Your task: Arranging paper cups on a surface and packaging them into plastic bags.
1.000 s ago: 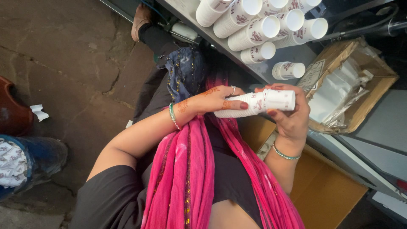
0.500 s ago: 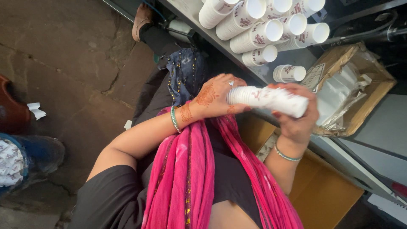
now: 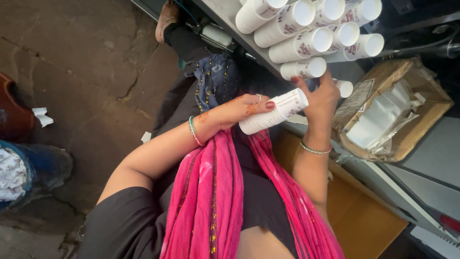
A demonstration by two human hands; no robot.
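A short stack of white paper cups [image 3: 273,112] is held between both hands in front of my chest, tilted with its open end up and to the right. My left hand [image 3: 239,109] grips the lower end, thumb on top. My right hand [image 3: 320,98] is at the upper open end, fingers spread around the rim. Just beyond lie several long stacks of white paper cups [image 3: 311,29] on their sides on a grey counter [image 3: 230,14].
An open cardboard box [image 3: 397,112] with plastic-wrapped white cups sits on the counter at right. A brown cabinet front [image 3: 369,211] is below. Cracked stone floor [image 3: 76,72] spreads at left, with another person's shoe [image 3: 33,168] and a paper scrap [image 3: 42,116].
The stack has tipped from lying level to slanting up toward the stacks on the counter. My right hand slid from under the stack to its open end.
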